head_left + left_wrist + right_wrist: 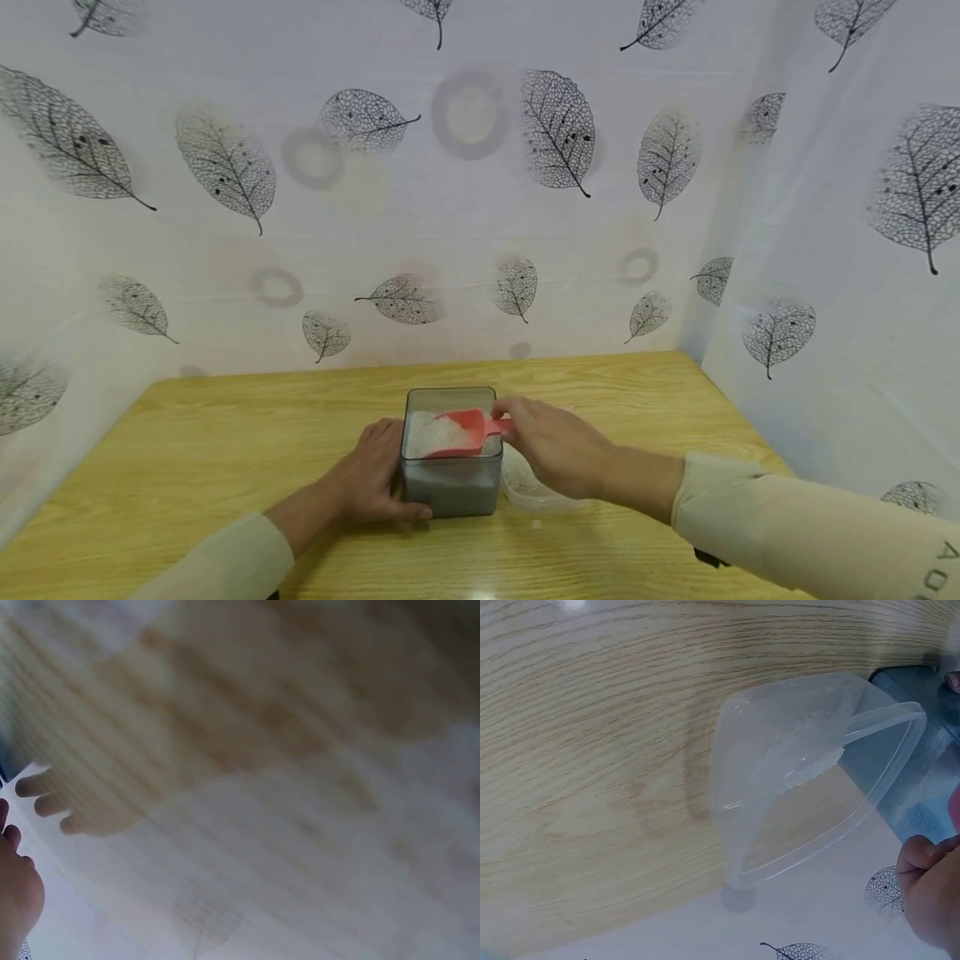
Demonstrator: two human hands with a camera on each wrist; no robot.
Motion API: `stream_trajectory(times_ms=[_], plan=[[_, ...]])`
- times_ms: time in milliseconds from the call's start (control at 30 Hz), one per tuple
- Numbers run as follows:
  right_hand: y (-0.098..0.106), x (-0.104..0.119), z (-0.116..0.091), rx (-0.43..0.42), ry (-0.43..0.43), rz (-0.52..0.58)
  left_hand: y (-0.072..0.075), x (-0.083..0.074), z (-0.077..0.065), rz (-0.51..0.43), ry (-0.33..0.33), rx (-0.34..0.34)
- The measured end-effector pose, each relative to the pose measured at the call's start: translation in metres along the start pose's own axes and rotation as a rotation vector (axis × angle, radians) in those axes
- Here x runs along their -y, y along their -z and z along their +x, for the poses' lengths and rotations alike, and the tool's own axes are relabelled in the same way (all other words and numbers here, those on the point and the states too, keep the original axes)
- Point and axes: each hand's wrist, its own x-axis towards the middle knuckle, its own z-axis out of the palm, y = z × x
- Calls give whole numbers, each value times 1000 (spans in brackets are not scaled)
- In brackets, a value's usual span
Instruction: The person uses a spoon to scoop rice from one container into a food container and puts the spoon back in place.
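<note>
A square, grey see-through canister [452,492] stands on the table with white, rice-like grains [423,435] inside. My left hand [369,475] holds its left side, fingers along that side and thumb across the lower front. In my right hand [558,446] is a red scoop [476,427], pinched by its short handle. The scoop lies tilted within the canister's mouth, its bowl facing left and heaped with the grains. Right beside the canister sits a clear plastic tub [780,724] with more white grains in it, partly hidden under my right hand in the head view.
The wood-grain table [247,442] reaches back to a pale curtain [465,225] printed with dark leaves. More of this curtain hangs along both sides. In the left wrist view most of the frame is blurred, with the left hand [16,892] at its lower left edge.
</note>
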Motion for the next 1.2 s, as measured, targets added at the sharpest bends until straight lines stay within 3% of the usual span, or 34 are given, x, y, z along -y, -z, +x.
stream_trajectory(times_ms=[433,900,1200], plan=[[-6,-10,-5,-60,36,9,1,0,0,-2,10,19],[-4,-14,-4,-62,2,35,-2,2,-2,7,-9,9],[3,-17,-1,-118,1,25,1,1,-1,20,-12,0]])
